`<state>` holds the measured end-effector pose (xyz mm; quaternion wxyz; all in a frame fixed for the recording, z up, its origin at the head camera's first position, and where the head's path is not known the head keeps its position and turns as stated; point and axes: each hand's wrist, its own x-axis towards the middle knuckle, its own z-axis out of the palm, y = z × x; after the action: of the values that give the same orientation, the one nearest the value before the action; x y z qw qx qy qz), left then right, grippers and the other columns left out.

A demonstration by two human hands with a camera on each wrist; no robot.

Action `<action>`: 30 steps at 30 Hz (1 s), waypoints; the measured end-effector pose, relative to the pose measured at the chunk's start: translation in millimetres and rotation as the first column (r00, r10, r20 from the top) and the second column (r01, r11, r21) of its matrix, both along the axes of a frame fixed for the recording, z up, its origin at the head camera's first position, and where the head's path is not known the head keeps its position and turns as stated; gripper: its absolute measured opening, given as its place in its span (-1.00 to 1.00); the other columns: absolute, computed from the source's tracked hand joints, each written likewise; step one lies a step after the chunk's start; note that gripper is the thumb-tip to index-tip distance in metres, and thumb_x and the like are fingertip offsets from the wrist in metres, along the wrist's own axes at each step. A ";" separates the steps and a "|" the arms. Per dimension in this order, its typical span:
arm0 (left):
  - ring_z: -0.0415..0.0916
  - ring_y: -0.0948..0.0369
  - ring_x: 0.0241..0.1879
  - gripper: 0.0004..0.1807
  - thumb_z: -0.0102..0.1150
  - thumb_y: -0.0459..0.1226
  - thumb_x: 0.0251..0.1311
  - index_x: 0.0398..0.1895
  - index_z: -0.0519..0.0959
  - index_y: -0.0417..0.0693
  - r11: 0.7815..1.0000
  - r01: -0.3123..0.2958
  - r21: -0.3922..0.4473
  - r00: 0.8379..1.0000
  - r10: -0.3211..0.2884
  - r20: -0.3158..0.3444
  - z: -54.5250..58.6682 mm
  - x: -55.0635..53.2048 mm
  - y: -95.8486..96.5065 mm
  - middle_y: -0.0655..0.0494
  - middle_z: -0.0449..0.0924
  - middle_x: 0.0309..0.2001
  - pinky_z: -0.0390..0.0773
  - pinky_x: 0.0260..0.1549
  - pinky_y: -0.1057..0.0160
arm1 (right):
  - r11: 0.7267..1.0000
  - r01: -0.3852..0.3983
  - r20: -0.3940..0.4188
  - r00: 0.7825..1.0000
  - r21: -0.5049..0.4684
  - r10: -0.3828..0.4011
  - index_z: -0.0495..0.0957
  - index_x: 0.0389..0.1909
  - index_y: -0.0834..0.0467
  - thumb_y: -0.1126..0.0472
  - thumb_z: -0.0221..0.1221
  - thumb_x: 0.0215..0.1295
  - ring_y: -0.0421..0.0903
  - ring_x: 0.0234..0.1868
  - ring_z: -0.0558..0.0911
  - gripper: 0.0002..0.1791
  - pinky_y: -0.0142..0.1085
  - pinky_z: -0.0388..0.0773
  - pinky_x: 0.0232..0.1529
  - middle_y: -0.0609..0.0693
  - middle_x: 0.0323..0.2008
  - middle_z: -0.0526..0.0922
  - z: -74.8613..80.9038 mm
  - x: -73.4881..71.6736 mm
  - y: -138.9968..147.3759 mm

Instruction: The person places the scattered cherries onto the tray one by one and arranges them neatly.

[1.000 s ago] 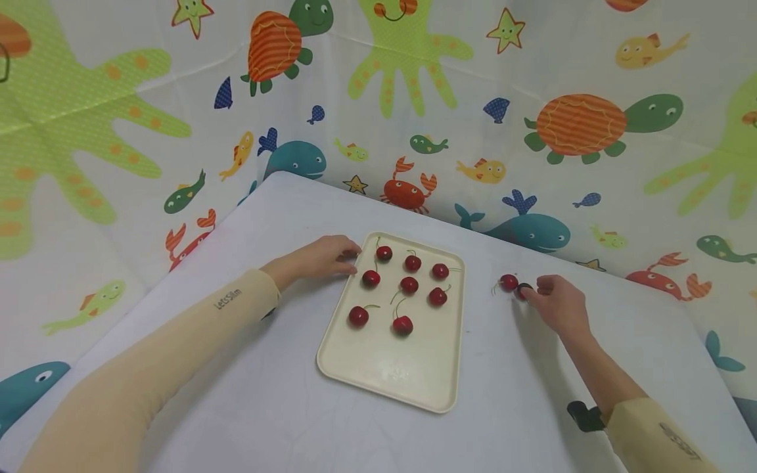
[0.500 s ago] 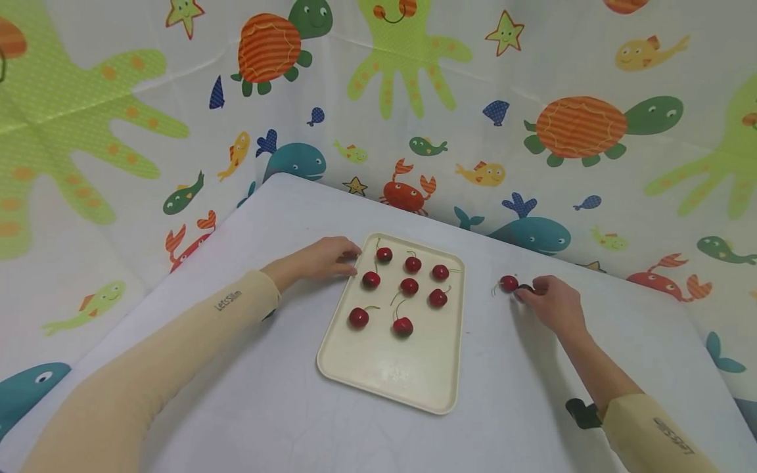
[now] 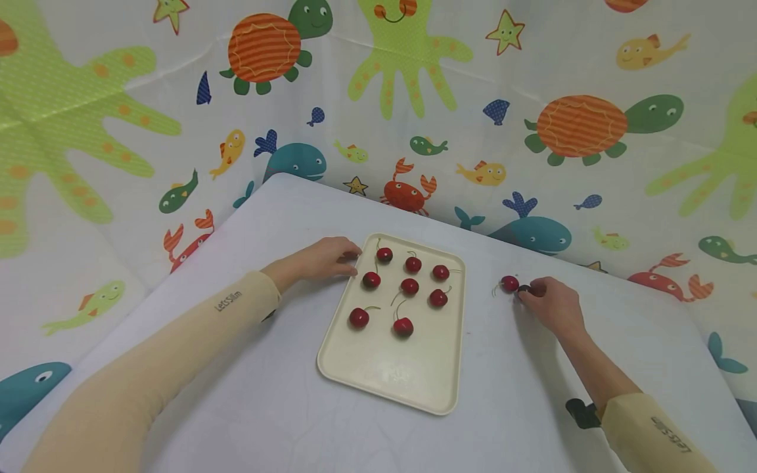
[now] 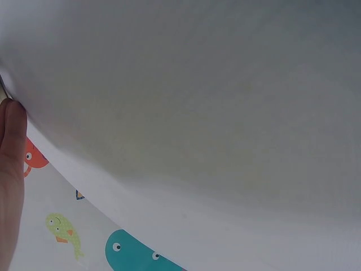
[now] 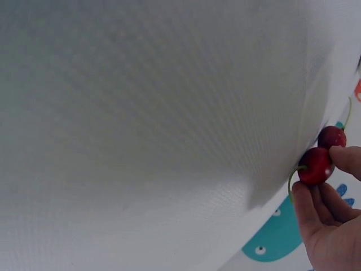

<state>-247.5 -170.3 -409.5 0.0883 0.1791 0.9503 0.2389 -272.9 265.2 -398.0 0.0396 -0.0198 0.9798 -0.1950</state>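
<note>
A cream tray [image 3: 390, 378] lies on the table with several red stemmed cherries [image 3: 409, 286] spread over its upper part. My left hand [image 3: 324, 256] rests at the tray's left rim, thumb and fingers apart; in the left wrist view only part of that hand [image 4: 10, 164] shows at the edge. To the right of the tray, my right hand [image 3: 554, 305] pinches a dark red cherry [image 5: 316, 166] between thumb and fingers. Another cherry [image 3: 509, 284] sits just left of the pinched one, close against it, as the right wrist view also shows.
The white table [image 3: 248, 387] ends at the back against a curtain [image 3: 414, 138] printed with sea animals. A dark strap [image 3: 583, 414] shows at my right wrist. Beige sleeves [image 3: 171, 355] cover both forearms.
My right hand has shifted very slightly left, its fingers closing in around the cherry. The left hand, the tray and the cherries on it stay put.
</note>
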 end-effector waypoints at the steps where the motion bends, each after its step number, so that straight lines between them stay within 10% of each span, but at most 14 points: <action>1: 0.41 0.11 0.10 -0.43 0.23 -0.12 0.11 0.18 0.41 -0.13 1.000 -0.002 -0.003 1.000 0.002 0.000 0.0 0.1 0.1 -0.02 0.48 0.09 0.42 0.15 0.13 | 1.000 0.000 -0.001 1.000 -0.001 0.000 0.38 0.08 0.36 0.08 0.10 0.25 0.23 0.00 0.43 -0.50 0.04 0.50 0.00 0.34 -0.03 0.50 -0.1 0.5 0.1; 30: 0.36 0.09 0.17 -0.43 0.23 -0.11 0.11 0.19 0.39 -0.11 1.000 -0.026 -0.001 0.999 0.026 0.025 1.7 2.9 -0.4 -0.02 0.45 0.13 0.37 0.20 0.10 | 0.996 0.028 0.021 0.999 -0.081 -0.027 0.33 0.15 0.29 0.08 0.10 0.25 0.21 0.03 0.39 -0.47 0.05 0.48 0.00 0.30 0.03 0.46 3.9 3.8 7.5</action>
<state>-244.6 -170.6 -407.8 0.0970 0.1635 0.9515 0.2418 -269.0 272.7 -394.2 0.0457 -0.0059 0.9708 -0.2356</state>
